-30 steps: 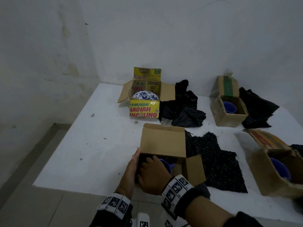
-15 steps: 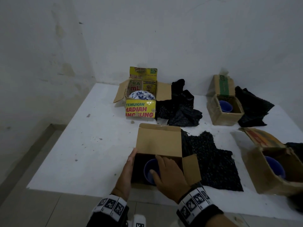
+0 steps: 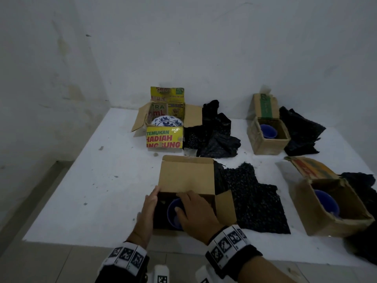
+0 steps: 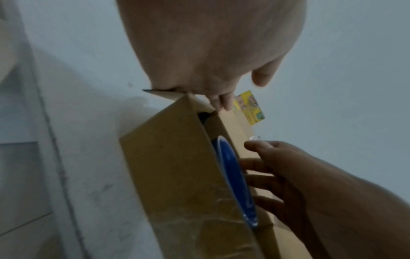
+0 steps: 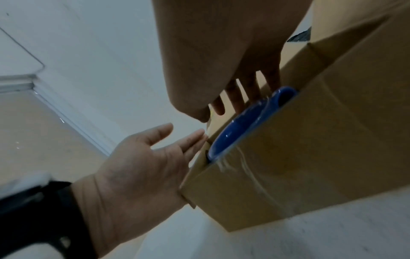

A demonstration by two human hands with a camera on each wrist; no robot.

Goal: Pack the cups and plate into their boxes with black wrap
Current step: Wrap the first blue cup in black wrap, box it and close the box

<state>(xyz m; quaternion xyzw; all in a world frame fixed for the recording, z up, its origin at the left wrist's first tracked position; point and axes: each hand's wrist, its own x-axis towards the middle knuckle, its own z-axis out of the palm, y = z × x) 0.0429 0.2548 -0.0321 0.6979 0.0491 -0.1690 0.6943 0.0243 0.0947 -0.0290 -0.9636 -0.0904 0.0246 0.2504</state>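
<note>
One blue cup (image 3: 173,213) — mouth up, boxed

The yellow box (image 3: 164,139) front reads "TEMUKAN HADIAH"; other print is illegible.

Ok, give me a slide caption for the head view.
Left hand steadies the open box while right hand reaches the blue cup.

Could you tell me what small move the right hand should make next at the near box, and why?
Probably lift the right hand clear of the blue cup and reach for the black wrap lying flat just right of the near box. The cup already sits in the box, with no wrap showing over it, while the left hand rests flat on the box's left wall.
</note>
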